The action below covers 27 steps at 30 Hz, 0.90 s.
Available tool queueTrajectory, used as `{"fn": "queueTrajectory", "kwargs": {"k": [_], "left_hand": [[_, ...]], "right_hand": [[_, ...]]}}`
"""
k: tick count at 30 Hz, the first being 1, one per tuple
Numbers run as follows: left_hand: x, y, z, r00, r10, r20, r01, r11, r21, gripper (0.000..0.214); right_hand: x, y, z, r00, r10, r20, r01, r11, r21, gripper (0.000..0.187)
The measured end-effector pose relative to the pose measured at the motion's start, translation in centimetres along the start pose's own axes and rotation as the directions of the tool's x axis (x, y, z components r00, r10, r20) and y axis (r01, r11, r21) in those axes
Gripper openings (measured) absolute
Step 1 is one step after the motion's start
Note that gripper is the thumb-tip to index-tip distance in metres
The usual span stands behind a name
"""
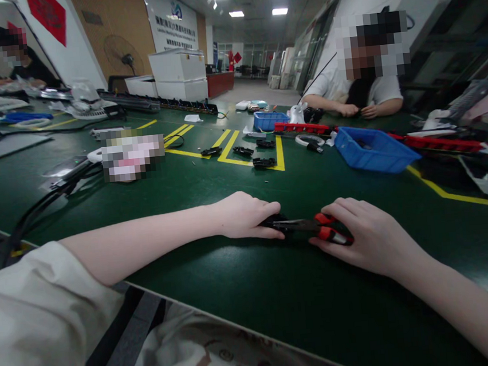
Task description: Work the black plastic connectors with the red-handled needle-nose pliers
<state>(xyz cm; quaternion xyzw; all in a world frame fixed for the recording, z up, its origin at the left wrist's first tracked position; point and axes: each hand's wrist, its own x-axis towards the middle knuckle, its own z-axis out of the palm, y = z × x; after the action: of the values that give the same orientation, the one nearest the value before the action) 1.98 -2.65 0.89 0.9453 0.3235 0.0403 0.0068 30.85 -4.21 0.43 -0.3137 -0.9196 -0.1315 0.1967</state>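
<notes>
My left hand [247,216] is closed around a small black plastic part [275,221], which its fingers partly cover. My right hand [363,232] grips red-and-black handled pliers [329,234]. Their metal jaws point left and reach the black part; whether they bite on it is too small to tell. Both hands are low over the green table [219,283], near its front edge. Beyond them, several similar black parts [264,162] lie inside and beside yellow tape lines.
A blue bin [372,150] stands right of the tape, with a smaller blue bin [270,120] farther back. Red strips [301,128] lie near them. Black cables [39,208] run along the left side. Across the table, a person [360,91] sits with both hands on it.
</notes>
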Motion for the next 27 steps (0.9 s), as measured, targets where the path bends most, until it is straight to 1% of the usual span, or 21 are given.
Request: {"fn": "queueTrajectory", "kwargs": {"k": [6,15,20,24,27], "left_hand": [[-0.02,-0.02,-0.06,1.0,0.004,0.016,-0.004,1.0,-0.002,0.046],[0.0,0.0,-0.04,1.0,0.003,0.011,-0.003,1.0,0.016,0.046],[0.01,-0.04,-0.08,1.0,0.002,0.017,-0.002,1.0,0.012,0.047],[-0.01,-0.03,-0.18,0.999,-0.01,0.03,0.011,1.0,-0.007,0.047],[-0.01,0.0,-0.16,1.0,-0.022,0.02,0.022,1.0,-0.016,0.047]], "right_hand": [[-0.09,0.22,0.07,1.0,0.019,0.024,-0.019,1.0,0.022,0.032],[-0.07,-0.21,0.15,0.997,0.046,0.056,-0.049,0.997,0.063,0.031],[0.15,-0.53,0.06,0.996,0.056,0.074,-0.06,0.997,0.052,0.032],[0.11,-0.6,0.11,0.998,0.044,0.05,-0.045,0.999,0.019,0.035],[-0.04,-0.45,0.24,1.0,0.025,0.014,-0.025,1.0,-0.019,0.036]]}}
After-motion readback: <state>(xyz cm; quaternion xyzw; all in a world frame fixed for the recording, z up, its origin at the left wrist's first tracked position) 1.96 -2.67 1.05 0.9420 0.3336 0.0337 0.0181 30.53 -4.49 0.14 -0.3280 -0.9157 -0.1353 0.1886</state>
